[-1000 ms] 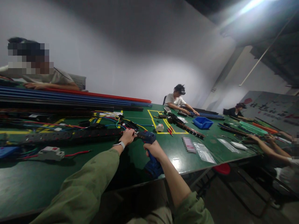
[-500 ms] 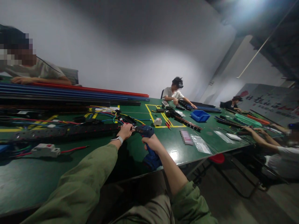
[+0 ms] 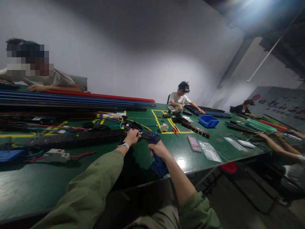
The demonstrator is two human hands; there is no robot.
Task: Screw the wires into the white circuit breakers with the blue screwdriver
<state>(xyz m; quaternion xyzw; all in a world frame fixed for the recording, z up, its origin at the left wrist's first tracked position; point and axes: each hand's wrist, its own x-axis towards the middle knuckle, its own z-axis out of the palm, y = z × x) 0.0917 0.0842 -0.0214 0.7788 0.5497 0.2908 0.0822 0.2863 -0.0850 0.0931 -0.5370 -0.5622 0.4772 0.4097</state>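
My right hand [image 3: 159, 150] is wrapped around the grip of a blue cordless drill [image 3: 157, 165], which stands upright with its nose pointing left. Its tip meets the fingers of my left hand [image 3: 131, 137], closed at the right end of a long black socket strip [image 3: 83, 137]. What those fingers pinch is too small and hidden to make out. Loose coloured wires [image 3: 111, 117] lie just behind the strip. Left of my forearm, a white circuit breaker [image 3: 56, 155] with a red wire rests on the green table [image 3: 95, 178].
Long red and blue rails [image 3: 100, 97] lie along the far left side. Beyond the drill are another breaker [image 3: 164, 128], a copper-coloured strip [image 3: 196, 128], a blue bin [image 3: 208, 121] and a plastic bag [image 3: 211, 152]. Several co-workers sit around the table; a red stool [image 3: 228, 167] stands below its edge.
The camera has turned slightly, so the scene sits a little further right and lower. Both hands keep their hold at the strip's end. The co-worker at far left shows more fully.
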